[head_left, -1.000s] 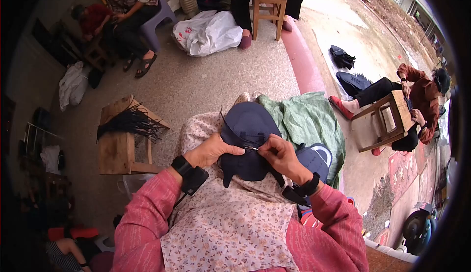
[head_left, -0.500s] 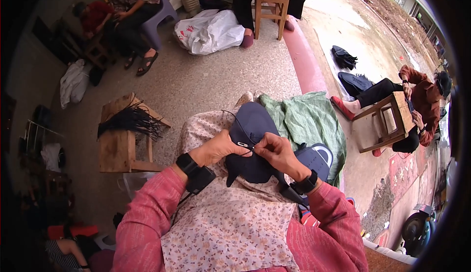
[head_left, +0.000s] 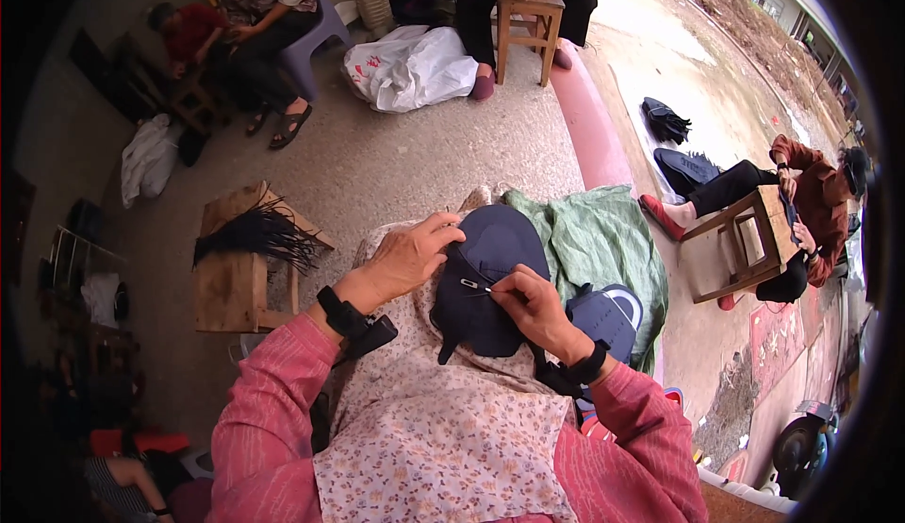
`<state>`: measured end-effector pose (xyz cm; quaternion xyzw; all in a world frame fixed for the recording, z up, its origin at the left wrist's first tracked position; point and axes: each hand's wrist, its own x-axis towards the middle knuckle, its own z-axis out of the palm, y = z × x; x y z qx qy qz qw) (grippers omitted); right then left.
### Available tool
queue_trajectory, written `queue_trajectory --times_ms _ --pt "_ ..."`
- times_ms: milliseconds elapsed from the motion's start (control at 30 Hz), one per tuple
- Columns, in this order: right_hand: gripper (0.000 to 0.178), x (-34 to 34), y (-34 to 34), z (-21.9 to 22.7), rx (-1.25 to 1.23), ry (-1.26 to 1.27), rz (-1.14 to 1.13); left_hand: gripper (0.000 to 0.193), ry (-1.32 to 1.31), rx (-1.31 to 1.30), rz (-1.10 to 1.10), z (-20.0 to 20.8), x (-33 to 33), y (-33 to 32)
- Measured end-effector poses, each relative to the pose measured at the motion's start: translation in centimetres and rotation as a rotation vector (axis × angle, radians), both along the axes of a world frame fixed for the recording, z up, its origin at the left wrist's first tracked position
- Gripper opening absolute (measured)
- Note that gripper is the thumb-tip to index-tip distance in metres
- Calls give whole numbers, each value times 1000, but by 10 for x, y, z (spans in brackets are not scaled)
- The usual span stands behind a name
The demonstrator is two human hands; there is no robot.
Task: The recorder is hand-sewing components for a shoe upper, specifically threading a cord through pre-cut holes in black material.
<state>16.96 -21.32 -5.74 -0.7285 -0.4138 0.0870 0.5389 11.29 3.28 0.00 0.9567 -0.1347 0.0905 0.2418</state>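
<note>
A dark navy shoe piece (head_left: pixel 490 240), rounded like a sole with a darker part nearer me, lies across my lap. My right hand (head_left: pixel 535 304) is closed in a pinch on a small pale slotted tool (head_left: pixel 469 283) that lies flat over the piece. At the piece's far left edge is my left hand (head_left: pixel 407 257), its thumb and forefinger brought together. A thin dark cord shows by those fingertips; whether they grip it I cannot make out. To the right, a blue sole with a pale rim (head_left: pixel 608 314) rests against a green cloth (head_left: pixel 603 240).
A flowered apron (head_left: pixel 438 429) covers my lap. On my left stands a wooden stool (head_left: pixel 224 287) bearing a bundle of black cords (head_left: pixel 255 235). A white sack (head_left: pixel 410 68) lies ahead. Several people sit around, one at a wooden stool (head_left: pixel 745 240) on the right.
My left hand has moved from the pale tool up and left to the piece's far edge. The right hand stays at the tool. The view has shifted slightly.
</note>
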Motion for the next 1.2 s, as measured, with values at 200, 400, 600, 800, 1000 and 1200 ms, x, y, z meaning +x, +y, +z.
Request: queue_trajectory --times_ms 200,400,600,800,1000,1200 --pt "5 -2 0 0 -13 43 -3 20 182 -93 108 -19 0 15" --pt "6 3 -1 -7 -1 20 -2 16 107 188 97 -2 -21 47" --pt "7 4 2 -6 -5 49 7 13 419 -161 179 17 -25 27" --pt "6 7 6 -3 -26 30 41 15 615 -1082 242 -11 -14 -14" --pt "7 11 5 -4 -26 109 71 15 413 -918 219 -22 -10 -15" --pt "9 13 5 -1 -46 212 87 16 296 -785 192 -7 -3 -13"
